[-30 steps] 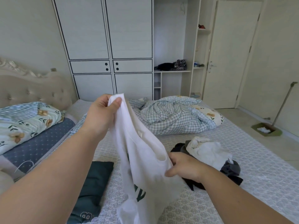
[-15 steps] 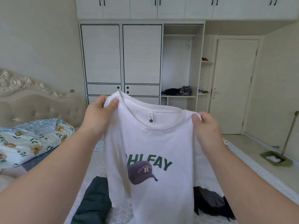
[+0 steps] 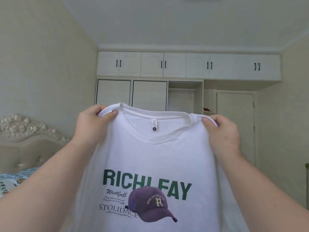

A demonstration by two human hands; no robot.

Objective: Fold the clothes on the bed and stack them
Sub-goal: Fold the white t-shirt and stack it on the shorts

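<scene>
The left hand (image 3: 93,126) and right hand (image 3: 222,133) each pinch a shoulder of the white printed T-shirt (image 3: 155,164), which hangs between them; I'd keep both shoulders level and taut while lowering it flat for folding.

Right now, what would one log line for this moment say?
stage: shirt held up | left hand: pinches white T-shirt shoulder | right hand: pinches other shoulder | print faces camera

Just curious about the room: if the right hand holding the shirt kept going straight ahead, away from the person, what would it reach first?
Probably the closed door, which shows just behind the right hand gripping the white T-shirt. Nothing shows in between, though depth is hard to judge.
</scene>
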